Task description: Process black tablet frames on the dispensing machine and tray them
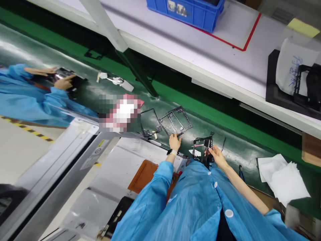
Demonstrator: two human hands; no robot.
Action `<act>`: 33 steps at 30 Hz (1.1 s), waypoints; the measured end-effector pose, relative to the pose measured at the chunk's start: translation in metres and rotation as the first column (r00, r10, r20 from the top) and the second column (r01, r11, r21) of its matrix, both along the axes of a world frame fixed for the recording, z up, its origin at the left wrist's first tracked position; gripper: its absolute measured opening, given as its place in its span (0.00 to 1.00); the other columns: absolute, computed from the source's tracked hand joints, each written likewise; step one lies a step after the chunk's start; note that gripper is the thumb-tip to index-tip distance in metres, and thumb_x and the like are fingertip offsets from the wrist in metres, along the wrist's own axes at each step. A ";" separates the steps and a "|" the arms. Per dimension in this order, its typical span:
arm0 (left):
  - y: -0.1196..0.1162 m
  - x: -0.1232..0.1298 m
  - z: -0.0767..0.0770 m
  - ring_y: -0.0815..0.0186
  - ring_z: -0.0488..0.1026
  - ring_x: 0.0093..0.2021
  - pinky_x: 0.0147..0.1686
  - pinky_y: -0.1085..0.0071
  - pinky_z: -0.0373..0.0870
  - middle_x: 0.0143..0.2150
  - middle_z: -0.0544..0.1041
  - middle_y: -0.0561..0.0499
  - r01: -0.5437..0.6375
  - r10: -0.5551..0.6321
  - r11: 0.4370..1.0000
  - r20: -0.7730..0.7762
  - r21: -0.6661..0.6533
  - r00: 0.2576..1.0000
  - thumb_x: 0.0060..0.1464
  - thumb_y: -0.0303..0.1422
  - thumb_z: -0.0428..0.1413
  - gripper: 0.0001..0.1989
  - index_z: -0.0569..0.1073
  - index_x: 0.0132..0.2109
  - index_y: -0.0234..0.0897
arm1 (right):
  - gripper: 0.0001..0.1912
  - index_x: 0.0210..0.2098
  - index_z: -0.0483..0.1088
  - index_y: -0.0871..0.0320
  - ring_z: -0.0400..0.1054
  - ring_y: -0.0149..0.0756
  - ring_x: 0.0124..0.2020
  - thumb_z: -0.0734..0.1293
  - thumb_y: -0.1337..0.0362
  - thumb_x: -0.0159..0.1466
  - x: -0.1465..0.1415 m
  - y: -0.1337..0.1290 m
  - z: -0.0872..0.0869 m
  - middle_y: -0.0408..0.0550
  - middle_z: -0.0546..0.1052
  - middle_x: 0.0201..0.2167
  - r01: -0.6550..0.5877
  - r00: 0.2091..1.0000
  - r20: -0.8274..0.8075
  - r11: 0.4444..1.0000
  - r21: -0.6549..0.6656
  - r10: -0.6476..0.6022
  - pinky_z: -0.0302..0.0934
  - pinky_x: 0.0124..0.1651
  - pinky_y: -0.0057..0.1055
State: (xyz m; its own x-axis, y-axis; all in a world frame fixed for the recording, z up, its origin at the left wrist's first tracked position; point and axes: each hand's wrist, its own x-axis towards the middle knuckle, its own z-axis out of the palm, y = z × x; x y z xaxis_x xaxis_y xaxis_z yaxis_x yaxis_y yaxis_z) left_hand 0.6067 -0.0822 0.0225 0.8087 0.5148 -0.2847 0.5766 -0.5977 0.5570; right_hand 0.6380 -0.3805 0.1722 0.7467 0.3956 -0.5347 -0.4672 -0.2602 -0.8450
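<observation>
On the green bench, my left hand [175, 142], with a watch on its wrist, has its fingers closed on the near edge of a thin black frame [181, 119]. Another black frame [151, 124] lies just left of that one. My right hand [216, 154] grips a black frame part [208, 143] close to my body, at the bench's near edge. Beside this part lie a small white piece [195, 153] and a thin dark strip [224, 144].
A co-worker's hands [64, 82] work on a dark device at the left. White sheets [288, 177] and pliers [241, 172] lie right. Above runs a white shelf [160, 50] with a blue bin [185, 13]; a brown tray [142, 176] sits below left.
</observation>
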 end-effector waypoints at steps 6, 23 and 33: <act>0.020 -0.009 -0.040 0.51 0.76 0.62 0.63 0.46 0.77 0.62 0.77 0.41 0.156 -0.142 0.983 -0.136 0.100 0.981 0.71 0.43 0.64 0.19 0.78 0.60 0.36 | 0.32 0.45 0.68 0.49 0.79 0.42 0.35 0.71 0.28 0.66 -0.016 -0.016 0.017 0.47 0.82 0.39 -0.040 0.997 0.066 0.998 -0.047 0.043 0.76 0.43 0.41; -0.031 -0.022 0.021 0.51 0.77 0.65 0.70 0.44 0.71 0.59 0.82 0.41 0.522 -0.552 0.831 0.171 0.193 0.816 0.74 0.30 0.58 0.13 0.79 0.61 0.36 | 0.05 0.44 0.81 0.53 0.76 0.52 0.54 0.72 0.64 0.70 0.082 0.073 0.012 0.55 0.85 0.49 -0.482 0.705 0.438 0.830 -0.283 0.558 0.59 0.68 0.53; -0.035 -0.056 0.119 0.54 0.80 0.62 0.67 0.52 0.75 0.60 0.84 0.42 0.537 -0.633 0.774 0.428 0.335 0.645 0.77 0.27 0.50 0.25 0.74 0.74 0.50 | 0.08 0.44 0.77 0.55 0.76 0.41 0.41 0.66 0.61 0.74 0.077 0.074 0.042 0.47 0.83 0.39 -0.640 0.682 0.295 0.742 -0.202 0.669 0.66 0.51 0.38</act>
